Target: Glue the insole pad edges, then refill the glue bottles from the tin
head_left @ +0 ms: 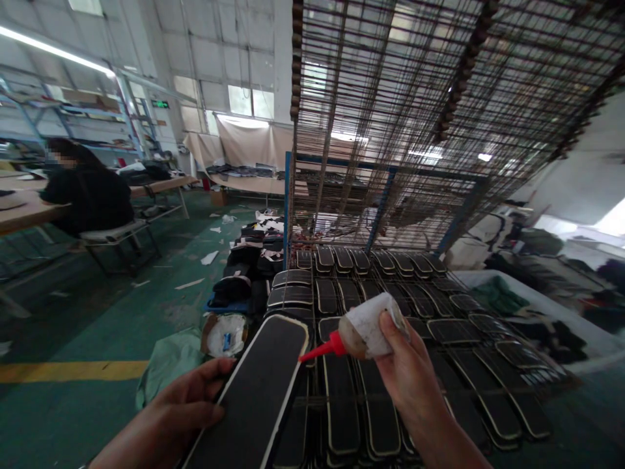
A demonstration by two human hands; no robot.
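My left hand (190,404) grips the left edge of a long black panel (254,391) with rounded corners and a pale line along its border. My right hand (405,365) is closed around a glue bottle (366,329), tilted so that its red nozzle (322,350) points left and down. The nozzle's tip is at the panel's right edge, near the upper corner, where the border looks yellowish. Below and beyond my hands, many similar black panels (342,404) with pale borders lie in rows on a wire rack.
The rack's upper wire shelves (415,85) lean overhead on a blue frame (288,215). Dark piled pieces (239,273), a round container (224,335) and green cloth (170,358) sit on the floor to the left. A person (90,185) sits at a table farther left. A white bin (590,345) stands right.
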